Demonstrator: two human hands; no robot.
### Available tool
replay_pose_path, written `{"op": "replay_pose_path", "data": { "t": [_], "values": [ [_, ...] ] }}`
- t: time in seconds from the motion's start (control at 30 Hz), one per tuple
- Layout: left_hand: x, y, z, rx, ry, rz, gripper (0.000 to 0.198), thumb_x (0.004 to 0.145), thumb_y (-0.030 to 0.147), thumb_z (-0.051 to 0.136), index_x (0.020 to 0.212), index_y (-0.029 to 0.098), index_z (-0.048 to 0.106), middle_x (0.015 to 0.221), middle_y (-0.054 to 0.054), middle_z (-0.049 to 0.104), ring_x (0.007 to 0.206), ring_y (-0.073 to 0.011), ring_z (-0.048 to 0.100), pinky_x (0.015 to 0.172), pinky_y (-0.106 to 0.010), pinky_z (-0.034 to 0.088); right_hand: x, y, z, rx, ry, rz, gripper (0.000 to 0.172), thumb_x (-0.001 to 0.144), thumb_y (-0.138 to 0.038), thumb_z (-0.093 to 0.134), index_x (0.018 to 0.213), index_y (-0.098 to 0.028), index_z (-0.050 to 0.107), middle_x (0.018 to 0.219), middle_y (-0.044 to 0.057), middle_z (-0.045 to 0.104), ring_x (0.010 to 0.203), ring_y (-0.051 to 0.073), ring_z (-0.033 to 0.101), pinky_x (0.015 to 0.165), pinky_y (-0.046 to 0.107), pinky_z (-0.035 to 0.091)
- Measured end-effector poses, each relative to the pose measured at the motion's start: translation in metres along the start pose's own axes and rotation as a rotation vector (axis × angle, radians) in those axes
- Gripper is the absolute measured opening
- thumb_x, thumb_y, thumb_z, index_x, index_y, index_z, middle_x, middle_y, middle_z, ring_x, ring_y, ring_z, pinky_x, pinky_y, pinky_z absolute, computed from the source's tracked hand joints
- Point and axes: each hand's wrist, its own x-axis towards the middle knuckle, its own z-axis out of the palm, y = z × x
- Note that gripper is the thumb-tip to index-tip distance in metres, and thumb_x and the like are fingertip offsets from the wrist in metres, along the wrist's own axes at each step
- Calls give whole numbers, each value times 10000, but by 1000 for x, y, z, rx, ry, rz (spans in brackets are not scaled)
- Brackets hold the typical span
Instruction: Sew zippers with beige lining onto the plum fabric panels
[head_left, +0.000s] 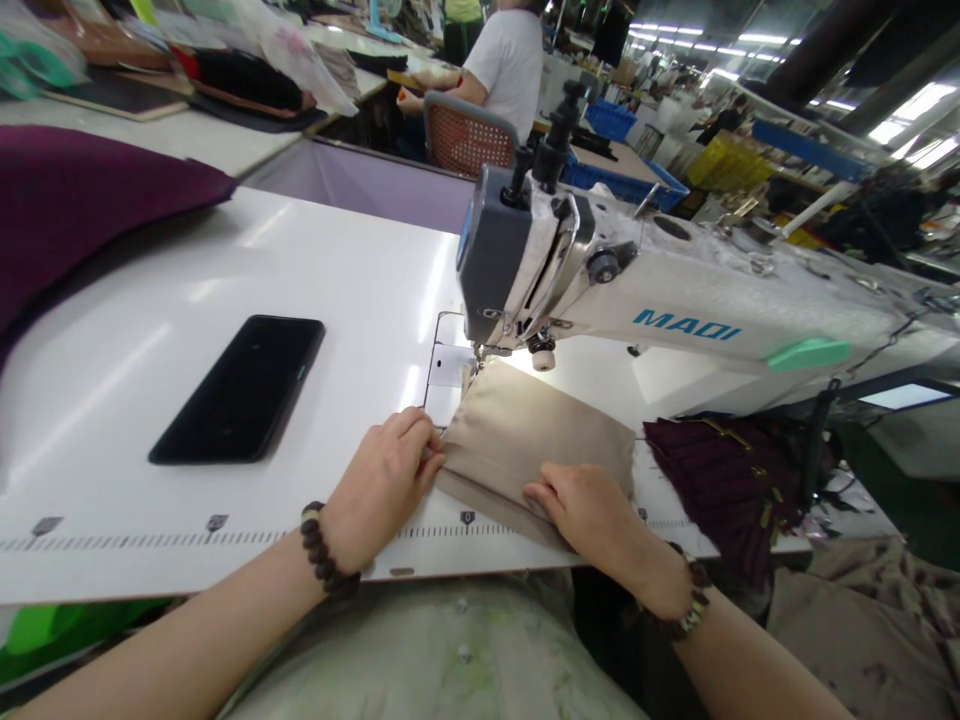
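A beige fabric piece [547,415] lies on the white machine table, its far corner beneath the needle area of the sewing machine [510,270]. At the fabric's left edge, my left hand [401,460] is closed, pinching the cloth between thumb and fingers. My right hand [592,510] rests on the near right part of the same piece, fingers curled and closed on a fold of it. The fabric's near edge looks folded over. The needle tip itself is too small to make out.
A black phone [241,390] lies left of my left hand. Purple fabric [97,210] covers the table's far left, and gathered maroon pieces [720,470] lie at right. A printed ruler [465,530] runs along the front edge. A seated person [502,65] is beyond the machine.
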Motion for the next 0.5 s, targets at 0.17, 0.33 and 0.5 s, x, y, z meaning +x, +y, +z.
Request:
{"op": "replay_pose_path", "data": {
  "t": [0.17,0.33,0.5],
  "values": [
    [-9,11,-5,244,-19,227,197,829,102,420,912,160,589,1018,-90,521,892,-224,487,773,-374,427,0,-2,-2,27,-6,12,278,891,-316,443,693,-167,571,690,50,633,671,184,595,521,256,244],
    [-11,14,-3,461,-90,302,344,788,43,422,1097,93,563,1125,-99,552,1027,-242,474,950,-395,333,-1,-11,-3,-73,-15,95,197,892,-319,438,840,-170,555,676,47,617,626,204,591,491,255,278],
    [12,2,2,488,-112,310,388,809,47,396,1172,92,524,1222,-97,525,1131,-253,442,982,-426,311,11,-9,-6,-264,264,-318,342,872,-174,426,1189,-297,461,1122,78,530,855,208,538,706,334,400]
  ]
}}
